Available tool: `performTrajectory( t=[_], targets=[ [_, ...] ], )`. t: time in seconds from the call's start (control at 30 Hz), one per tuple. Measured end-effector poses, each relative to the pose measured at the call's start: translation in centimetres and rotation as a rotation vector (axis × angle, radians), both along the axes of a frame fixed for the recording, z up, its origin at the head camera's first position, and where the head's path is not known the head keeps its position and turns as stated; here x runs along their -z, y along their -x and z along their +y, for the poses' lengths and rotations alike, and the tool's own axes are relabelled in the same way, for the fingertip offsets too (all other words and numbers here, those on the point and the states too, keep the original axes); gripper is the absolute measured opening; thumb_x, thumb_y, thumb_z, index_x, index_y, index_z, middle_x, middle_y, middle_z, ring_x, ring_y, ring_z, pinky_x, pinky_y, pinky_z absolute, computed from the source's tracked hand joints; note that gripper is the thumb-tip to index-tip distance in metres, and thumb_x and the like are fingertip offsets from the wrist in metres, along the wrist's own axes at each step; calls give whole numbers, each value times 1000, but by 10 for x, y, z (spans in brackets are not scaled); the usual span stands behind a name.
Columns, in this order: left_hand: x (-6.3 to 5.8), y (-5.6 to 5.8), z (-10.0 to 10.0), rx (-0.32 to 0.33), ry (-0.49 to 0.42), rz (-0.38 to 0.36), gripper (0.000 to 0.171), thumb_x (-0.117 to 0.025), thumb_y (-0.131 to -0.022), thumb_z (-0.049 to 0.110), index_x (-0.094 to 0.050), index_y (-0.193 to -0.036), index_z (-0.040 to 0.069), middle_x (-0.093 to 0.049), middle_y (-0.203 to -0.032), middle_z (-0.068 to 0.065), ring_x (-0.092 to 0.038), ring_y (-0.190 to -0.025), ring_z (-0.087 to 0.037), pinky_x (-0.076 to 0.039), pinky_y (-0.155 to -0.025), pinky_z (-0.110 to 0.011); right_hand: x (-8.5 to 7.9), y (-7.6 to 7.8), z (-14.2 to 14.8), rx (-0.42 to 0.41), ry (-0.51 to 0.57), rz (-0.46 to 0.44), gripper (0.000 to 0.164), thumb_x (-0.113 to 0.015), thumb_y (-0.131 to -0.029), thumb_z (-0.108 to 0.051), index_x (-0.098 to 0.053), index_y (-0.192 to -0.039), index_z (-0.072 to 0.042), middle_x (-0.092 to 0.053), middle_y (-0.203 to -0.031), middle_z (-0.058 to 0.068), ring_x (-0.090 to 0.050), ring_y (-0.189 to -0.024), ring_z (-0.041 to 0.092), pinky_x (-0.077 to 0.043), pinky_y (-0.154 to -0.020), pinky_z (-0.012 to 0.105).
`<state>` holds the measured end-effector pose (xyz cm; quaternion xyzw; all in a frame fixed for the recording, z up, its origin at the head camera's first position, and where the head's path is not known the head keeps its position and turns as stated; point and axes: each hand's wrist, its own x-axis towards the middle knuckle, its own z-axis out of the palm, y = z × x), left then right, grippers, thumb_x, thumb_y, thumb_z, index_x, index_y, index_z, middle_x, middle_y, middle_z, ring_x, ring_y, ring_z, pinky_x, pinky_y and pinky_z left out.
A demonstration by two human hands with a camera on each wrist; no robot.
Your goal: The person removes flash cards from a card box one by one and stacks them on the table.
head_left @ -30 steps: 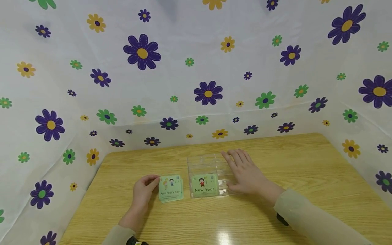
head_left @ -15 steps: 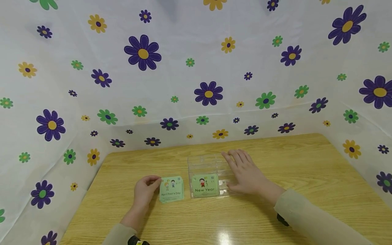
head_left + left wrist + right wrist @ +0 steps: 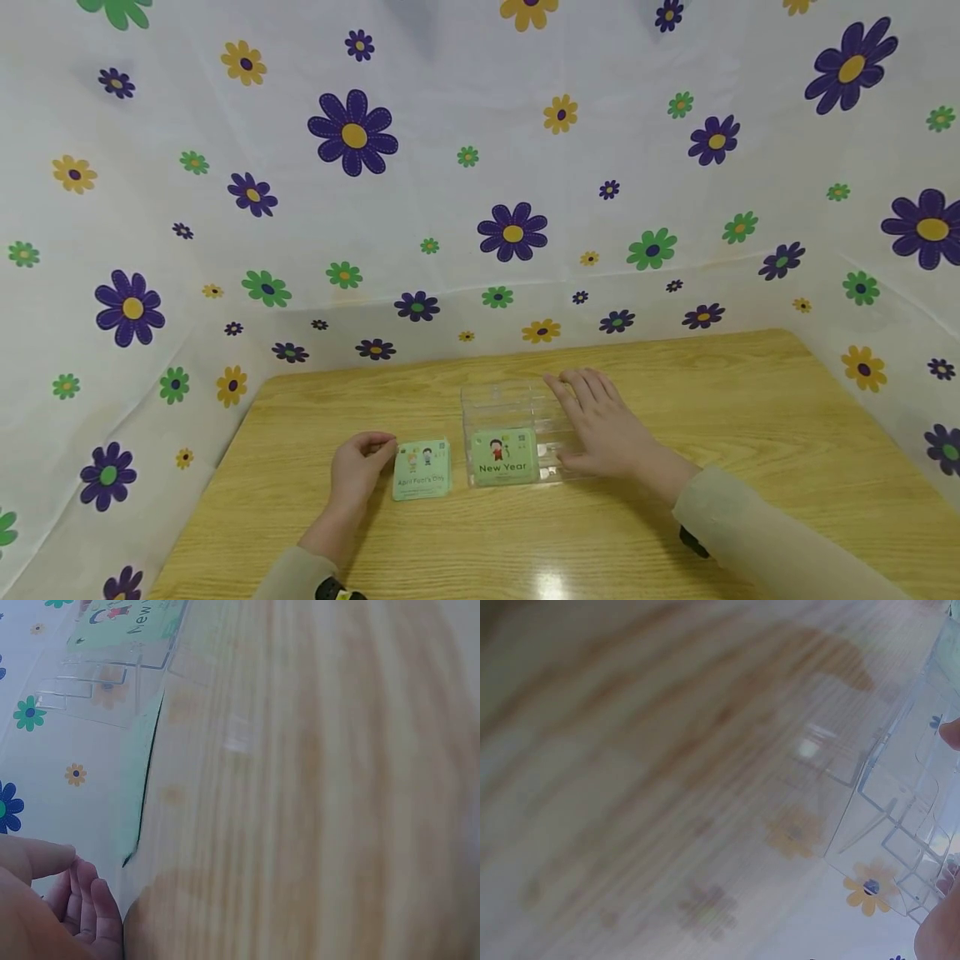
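Observation:
A clear plastic box (image 3: 497, 408) lies on the wooden table, with green "New Year" cards (image 3: 504, 457) in its left part. Left of it is a small stack of green "April Fool's Day" cards (image 3: 422, 472), seen edge-on as a green strip (image 3: 139, 784) in the left wrist view. My left hand (image 3: 357, 473) is at the stack's upper left corner, thumb and fingertips close together. The left wrist view shows a gap between them and the cards. My right hand (image 3: 606, 429) spreads over the box's right side, fingers at its far edge, thumb (image 3: 951, 733) over the clear plastic.
Bare wooden tabletop (image 3: 720, 400) extends around the box and cards. A white cloth (image 3: 420, 200) with printed flowers stands behind the table and along both sides. Black bands (image 3: 692, 542) sit at the cuffs of the beige sleeves.
The "April Fool's Day" cards have dropped slightly toward the person and straightened, leaving the left fingertips just off their corner. The right hand and the box stay in place.

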<state>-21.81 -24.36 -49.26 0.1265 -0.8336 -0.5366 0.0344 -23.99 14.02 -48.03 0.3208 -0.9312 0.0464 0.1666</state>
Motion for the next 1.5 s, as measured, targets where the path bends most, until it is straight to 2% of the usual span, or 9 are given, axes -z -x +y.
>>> performTrajectory(
  t=[0.43, 0.77, 1.2, 1.5],
  targets=[
    [4, 3, -1, -26, -8, -1, 23, -69, -102, 10, -73, -117, -7, -71, -96, -4, -58, -82, -6, -53, -68, -15, 0, -1, 1, 2, -12, 11, 112, -79, -83, -56, -24, -166, -4, -41, -155, 22, -41, -146, 43, -31, -128, 60],
    [2, 2, -4, -4, -59, -21, 26, -67, -104, 10, -70, -122, -8, -73, -106, -8, -61, -87, -6, -55, -72, -14, 1, 0, 1, 0, -16, 28, 111, -78, -84, -56, -24, -165, -3, -41, -155, 23, -41, -146, 44, -32, -127, 61],
    [-4, 0, 8, 24, -172, 5, 29, -68, -104, 7, -68, -125, -12, -72, -110, -7, -64, -89, -3, -57, -79, -12, -1, -1, 0, -5, -8, 12, 111, -79, -83, -55, -24, -165, -3, -41, -155, 24, -42, -145, 45, -32, -126, 62],
    [-4, -2, 17, 40, -183, 11, 28, -71, -103, 9, -69, -123, -10, -74, -107, -6, -65, -89, -7, -58, -77, -15, 0, 0, 0, -3, -7, 8, 111, -79, -83, -54, -25, -165, -3, -41, -155, 23, -40, -146, 43, -31, -127, 61]
  ],
)
